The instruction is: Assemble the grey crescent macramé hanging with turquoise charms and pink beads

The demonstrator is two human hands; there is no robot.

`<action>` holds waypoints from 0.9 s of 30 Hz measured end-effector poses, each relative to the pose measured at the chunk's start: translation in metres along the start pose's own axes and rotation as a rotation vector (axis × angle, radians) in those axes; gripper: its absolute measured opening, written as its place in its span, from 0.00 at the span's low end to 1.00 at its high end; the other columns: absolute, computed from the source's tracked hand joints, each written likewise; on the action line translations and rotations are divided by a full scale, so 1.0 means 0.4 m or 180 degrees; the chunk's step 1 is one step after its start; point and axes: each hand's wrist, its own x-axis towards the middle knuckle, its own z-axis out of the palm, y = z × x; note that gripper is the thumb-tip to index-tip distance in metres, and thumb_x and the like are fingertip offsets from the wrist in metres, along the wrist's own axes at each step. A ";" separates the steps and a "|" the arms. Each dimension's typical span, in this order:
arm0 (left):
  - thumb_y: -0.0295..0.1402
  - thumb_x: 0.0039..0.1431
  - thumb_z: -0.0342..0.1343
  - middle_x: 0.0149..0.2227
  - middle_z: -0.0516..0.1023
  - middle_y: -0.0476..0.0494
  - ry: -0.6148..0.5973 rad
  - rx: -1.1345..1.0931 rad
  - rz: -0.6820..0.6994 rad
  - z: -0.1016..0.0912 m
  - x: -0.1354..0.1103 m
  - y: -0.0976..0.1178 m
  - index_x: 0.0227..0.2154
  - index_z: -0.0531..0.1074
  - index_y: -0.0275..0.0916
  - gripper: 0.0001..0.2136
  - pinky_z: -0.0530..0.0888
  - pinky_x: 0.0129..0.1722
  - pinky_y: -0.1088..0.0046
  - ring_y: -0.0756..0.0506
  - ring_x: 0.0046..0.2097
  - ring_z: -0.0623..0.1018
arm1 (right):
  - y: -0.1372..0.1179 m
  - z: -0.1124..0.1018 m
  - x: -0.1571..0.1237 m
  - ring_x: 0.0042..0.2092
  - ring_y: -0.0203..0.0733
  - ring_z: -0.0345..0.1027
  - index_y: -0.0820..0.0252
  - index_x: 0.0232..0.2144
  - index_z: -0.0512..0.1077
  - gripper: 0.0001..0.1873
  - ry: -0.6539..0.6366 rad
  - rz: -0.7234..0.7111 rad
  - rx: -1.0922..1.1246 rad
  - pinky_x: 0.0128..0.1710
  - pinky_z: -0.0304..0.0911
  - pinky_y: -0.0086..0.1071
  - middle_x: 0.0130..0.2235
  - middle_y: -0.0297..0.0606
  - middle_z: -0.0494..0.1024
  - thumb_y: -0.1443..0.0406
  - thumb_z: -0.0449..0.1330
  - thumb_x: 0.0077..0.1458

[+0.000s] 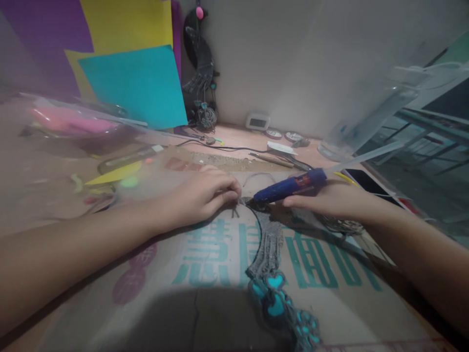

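Note:
My right hand (pixel 322 198) is wrapped round a blue hot glue gun (pixel 286 188), a pale glue stick jutting from its back end. The nozzle points left, at the top end of a grey crescent-shaped cord ornament (pixel 269 242) lying on the cardboard. Turquoise hearts (pixel 275 304) hang among grey cords at its lower end. My left hand (pixel 214 193) rests beside that top end, its fingers pinched on a thin grey cord (pixel 242 201). Where the nozzle meets the ornament is dark and blurred.
Printed cardboard (pixel 220 293) covers the work surface. Behind lie a wooden-handled tool (pixel 273 160), black cable and a small white clock (pixel 258 121). A similar dark ornament (pixel 201 63) hangs on the wall beside a turquoise sheet (pixel 135 88). A phone (pixel 370 186) sits at right.

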 end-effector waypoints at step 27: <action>0.34 0.68 0.47 0.36 0.79 0.48 0.0015 0.0003 0.0002 -0.002 0.001 0.003 0.36 0.75 0.41 0.11 0.66 0.46 0.66 0.45 0.42 0.74 | 0.021 0.006 0.012 0.39 0.46 0.79 0.44 0.40 0.81 0.20 -0.0027 0.0127 -0.0298 0.37 0.73 0.33 0.38 0.28 0.85 0.44 0.61 0.51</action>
